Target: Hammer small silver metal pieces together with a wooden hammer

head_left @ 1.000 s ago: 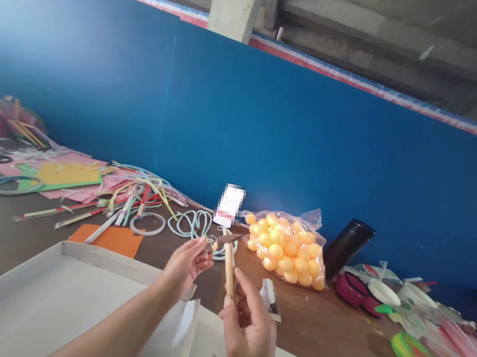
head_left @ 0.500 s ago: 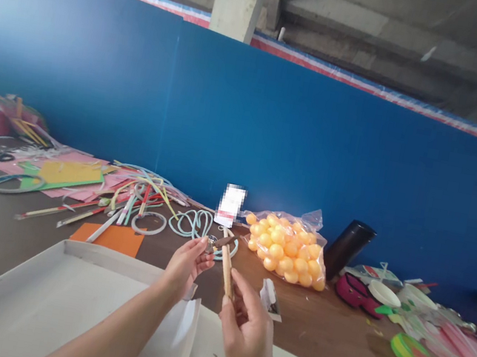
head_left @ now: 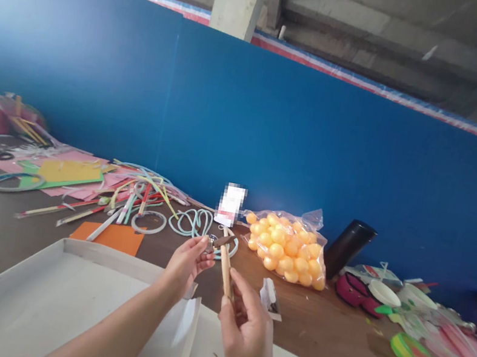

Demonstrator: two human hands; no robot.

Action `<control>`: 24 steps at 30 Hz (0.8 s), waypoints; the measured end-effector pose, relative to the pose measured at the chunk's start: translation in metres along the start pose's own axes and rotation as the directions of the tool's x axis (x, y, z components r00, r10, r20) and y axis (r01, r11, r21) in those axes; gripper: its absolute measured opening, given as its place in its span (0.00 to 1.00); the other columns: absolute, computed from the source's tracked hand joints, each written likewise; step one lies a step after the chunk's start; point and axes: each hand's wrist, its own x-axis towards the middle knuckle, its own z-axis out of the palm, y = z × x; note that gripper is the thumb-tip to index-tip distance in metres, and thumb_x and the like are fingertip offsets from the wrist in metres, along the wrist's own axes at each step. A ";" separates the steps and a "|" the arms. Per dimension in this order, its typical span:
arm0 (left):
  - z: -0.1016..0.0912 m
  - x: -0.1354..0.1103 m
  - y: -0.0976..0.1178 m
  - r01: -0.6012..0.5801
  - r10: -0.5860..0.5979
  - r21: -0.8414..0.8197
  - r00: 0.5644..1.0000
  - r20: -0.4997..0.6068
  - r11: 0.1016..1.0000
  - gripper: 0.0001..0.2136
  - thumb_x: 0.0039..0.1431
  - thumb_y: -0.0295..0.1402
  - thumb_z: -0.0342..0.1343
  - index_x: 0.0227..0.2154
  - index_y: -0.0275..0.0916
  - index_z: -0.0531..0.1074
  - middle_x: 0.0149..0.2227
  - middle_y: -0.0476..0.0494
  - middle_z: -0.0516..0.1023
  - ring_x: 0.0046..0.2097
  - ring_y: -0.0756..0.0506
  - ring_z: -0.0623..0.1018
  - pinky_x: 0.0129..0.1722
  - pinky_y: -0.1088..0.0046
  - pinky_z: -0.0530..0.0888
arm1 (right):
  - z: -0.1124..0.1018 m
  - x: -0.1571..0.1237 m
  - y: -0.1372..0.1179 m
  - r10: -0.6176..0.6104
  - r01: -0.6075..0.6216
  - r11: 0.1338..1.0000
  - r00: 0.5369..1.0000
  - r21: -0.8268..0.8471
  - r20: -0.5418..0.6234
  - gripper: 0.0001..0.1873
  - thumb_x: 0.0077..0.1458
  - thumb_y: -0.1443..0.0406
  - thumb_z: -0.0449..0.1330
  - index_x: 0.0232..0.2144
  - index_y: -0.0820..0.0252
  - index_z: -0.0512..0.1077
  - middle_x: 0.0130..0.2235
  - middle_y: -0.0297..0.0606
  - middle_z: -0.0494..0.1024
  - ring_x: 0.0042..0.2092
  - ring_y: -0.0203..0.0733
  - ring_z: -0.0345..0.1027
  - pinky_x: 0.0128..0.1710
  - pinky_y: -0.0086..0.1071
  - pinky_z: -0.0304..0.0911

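Note:
My left hand [head_left: 187, 263] is closed in a pinch on a small shiny metal piece [head_left: 211, 244], too small to identify. A brown pointed piece [head_left: 222, 241] reaches from it toward the stick's upper end; whether the two touch, I cannot tell. Fingers and thumb of my right hand [head_left: 248, 334] are wrapped round a pale wooden stick [head_left: 226, 272], held tilted with its top leaning left. Both hands are raised over a white open box [head_left: 112, 264], whose near parts my forearms partly cover.
Behind my hands lie pale blue tubing [head_left: 191, 223] and a clear bag of orange balls [head_left: 285, 249]. Left are coloured papers [head_left: 70, 173] and an orange sheet [head_left: 121, 241]. A black cylinder [head_left: 349, 247], green-yellow tape [head_left: 408, 353] and clutter sit right. A blue partition [head_left: 317, 149] stands behind.

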 end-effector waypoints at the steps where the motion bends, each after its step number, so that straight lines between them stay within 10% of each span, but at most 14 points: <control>1: 0.000 0.000 0.000 -0.001 0.001 0.001 1.000 -0.004 1.000 0.08 0.49 0.32 0.60 0.30 0.34 0.69 0.24 0.46 0.72 0.26 0.52 0.74 0.26 0.79 0.74 | 0.000 0.000 0.001 0.000 0.000 1.000 1.000 -0.003 0.010 0.22 0.54 0.66 0.55 0.53 0.56 0.65 0.45 0.44 0.74 0.38 0.43 0.72 0.31 0.30 0.71; 24: -0.001 0.001 0.000 -0.048 0.049 0.049 0.999 -0.005 0.998 0.11 0.48 0.34 0.61 0.33 0.34 0.69 0.26 0.46 0.72 0.28 0.52 0.75 0.27 0.78 0.74 | 0.000 0.001 0.002 0.036 -0.036 0.999 0.999 0.013 -0.039 0.22 0.55 0.64 0.55 0.53 0.58 0.64 0.44 0.45 0.75 0.36 0.42 0.72 0.32 0.31 0.71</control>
